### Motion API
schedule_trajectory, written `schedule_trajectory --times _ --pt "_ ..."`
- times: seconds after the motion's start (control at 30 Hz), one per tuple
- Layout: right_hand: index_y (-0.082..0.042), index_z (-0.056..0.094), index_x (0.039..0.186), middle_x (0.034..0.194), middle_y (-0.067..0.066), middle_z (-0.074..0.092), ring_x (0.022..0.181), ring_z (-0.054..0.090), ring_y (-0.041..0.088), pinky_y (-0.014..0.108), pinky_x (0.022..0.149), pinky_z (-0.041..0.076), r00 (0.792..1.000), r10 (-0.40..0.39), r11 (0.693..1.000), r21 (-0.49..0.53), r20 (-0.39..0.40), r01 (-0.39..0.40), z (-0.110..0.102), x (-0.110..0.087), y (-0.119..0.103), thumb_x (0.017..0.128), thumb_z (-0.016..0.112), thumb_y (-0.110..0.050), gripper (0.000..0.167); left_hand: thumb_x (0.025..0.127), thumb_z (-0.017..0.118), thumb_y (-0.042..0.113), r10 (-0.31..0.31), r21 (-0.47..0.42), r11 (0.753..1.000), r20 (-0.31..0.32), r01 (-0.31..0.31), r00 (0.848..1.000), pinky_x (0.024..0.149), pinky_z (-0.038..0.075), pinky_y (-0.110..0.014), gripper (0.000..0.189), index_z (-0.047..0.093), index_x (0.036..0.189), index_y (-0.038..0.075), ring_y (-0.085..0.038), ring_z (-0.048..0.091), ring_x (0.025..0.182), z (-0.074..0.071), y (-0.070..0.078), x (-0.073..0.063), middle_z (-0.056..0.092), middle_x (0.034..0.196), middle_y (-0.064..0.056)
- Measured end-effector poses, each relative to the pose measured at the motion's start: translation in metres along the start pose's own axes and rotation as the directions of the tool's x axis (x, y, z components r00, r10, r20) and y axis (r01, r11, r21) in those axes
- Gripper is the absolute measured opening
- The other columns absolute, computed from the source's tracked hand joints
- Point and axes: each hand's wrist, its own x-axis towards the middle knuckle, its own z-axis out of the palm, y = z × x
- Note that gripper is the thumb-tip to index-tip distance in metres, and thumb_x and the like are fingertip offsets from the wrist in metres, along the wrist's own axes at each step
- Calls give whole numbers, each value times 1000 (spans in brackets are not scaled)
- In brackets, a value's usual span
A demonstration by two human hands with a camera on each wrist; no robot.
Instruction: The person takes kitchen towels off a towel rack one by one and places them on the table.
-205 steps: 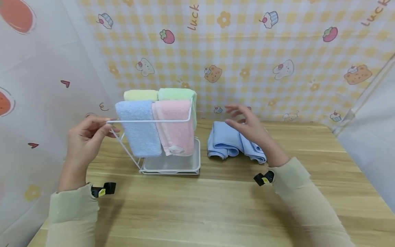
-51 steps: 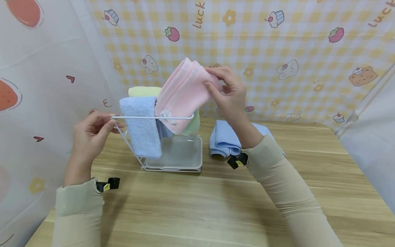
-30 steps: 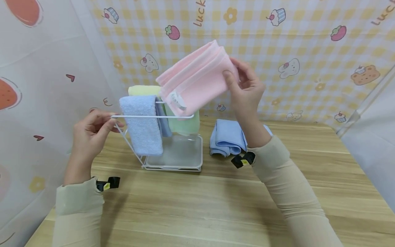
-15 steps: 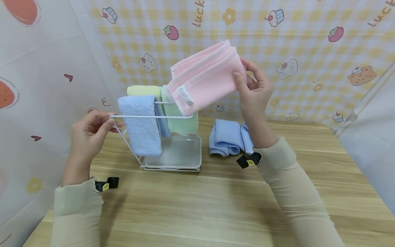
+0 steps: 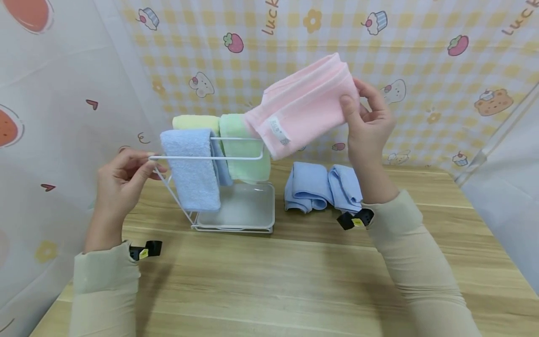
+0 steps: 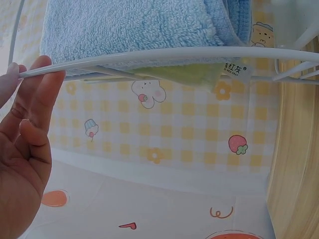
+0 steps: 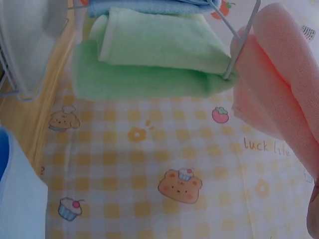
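Observation:
My right hand (image 5: 370, 117) pinches a folded pink towel (image 5: 307, 103) by its right end, thumb in front. The towel tilts in the air at the right end of a white wire rack (image 5: 244, 158), its tagged lower corner overlapping the rack there. My left hand (image 5: 124, 185) pinches the rack's front bar at its left corner, as the left wrist view shows too. On the rack hang a blue towel (image 5: 191, 173) at the front left, a yellow towel (image 5: 195, 122) behind it and a green towel (image 5: 246, 164) at the back right.
A pale tray (image 5: 246, 206) sits in the rack's base. Right of it, a folded blue cloth (image 5: 311, 185) lies on the wooden table (image 5: 269, 281) below my right hand. A yellow checked curtain (image 5: 337, 28) closes the back, with a white sheet on the left.
The pink towel, hanging at the rack's front right before, was gripped by my right hand, lifted off and drawn rightward. More of the green towel shows. My left hand has stayed at the rack corner.

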Motion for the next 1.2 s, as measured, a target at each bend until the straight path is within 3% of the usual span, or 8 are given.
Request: schedule_trajectory --times 0.33,0.57,0.93,1.07,1.2 --pt "2 75 102 99 11 70 82 71 21 25 78 63 999 -27 998 -60 -41 24 -33 5 -6 78 75 9 25 89 57 -19 -9 3 1000 -3 9 1000 68 59 -11 12 59 101 -23 -3 71 73 -1 -1 -1 74 83 4" --pt "5 74 101 97 10 71 75 71 16 18 66 61 1000 -17 996 -89 -13 15 -65 4 -10 78 74 12 24 90 56 -18 -7 36 999 0 7 1000 68 59 -12 12 58 101 -24 -2 71 73 0 0 0 73 84 6" --pt "17 68 106 103 9 73 87 67 14 13 68 58 991 -18 969 -243 134 50 -127 9 -27 80 72 12 27 89 56 -20 -7 -39 999 7 7 1000 69 60 -13 15 64 101 -17 -6 73 74 -2 -2 -2 73 86 1" --pt "18 67 107 102 7 73 90 65 14 11 70 58 976 32 949 -312 214 37 -150 14 -41 82 70 15 25 89 57 -20 -6 -28 1000 8 6 1000 69 60 -13 14 64 102 -17 -5 73 75 -1 -1 -1 72 87 2" --pt "19 67 106 100 4 73 79 66 8 9 63 56 946 83 920 -390 312 48 -171 18 -53 82 65 19 25 90 57 -18 -1 0 1000 11 1 1000 70 59 -12 12 60 102 -22 -4 72 74 0 0 -1 71 89 3"
